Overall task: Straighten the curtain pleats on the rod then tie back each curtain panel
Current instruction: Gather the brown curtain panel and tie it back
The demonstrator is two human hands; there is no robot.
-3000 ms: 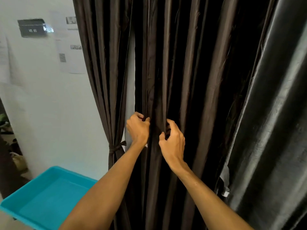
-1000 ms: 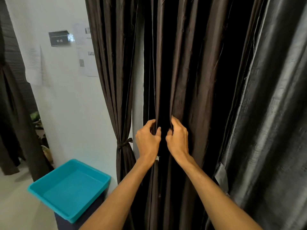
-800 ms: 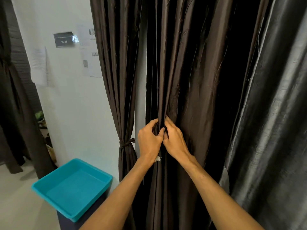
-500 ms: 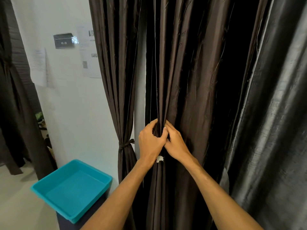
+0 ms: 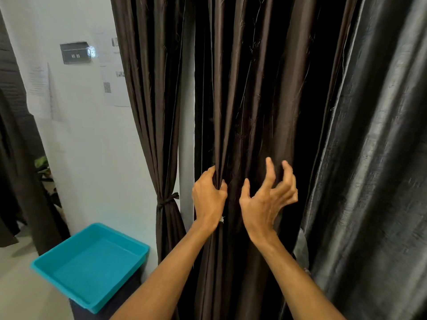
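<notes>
Curtain (image 5: 249,100) pleat pinched by left hand (image 5: 208,197); right hand (image 5: 265,202) splayed.

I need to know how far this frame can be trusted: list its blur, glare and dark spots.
Head view: the right hand is motion-blurred, fingers spread; the left hand is sharp, gripping a pleat of the brown curtain. Deep folds of that curtain go to pure black, hiding detail. The wall sign carries a glare spot at its right edge. The grey curtain shows a soft sheen. Wide-angle bending tilts the edges.
</notes>
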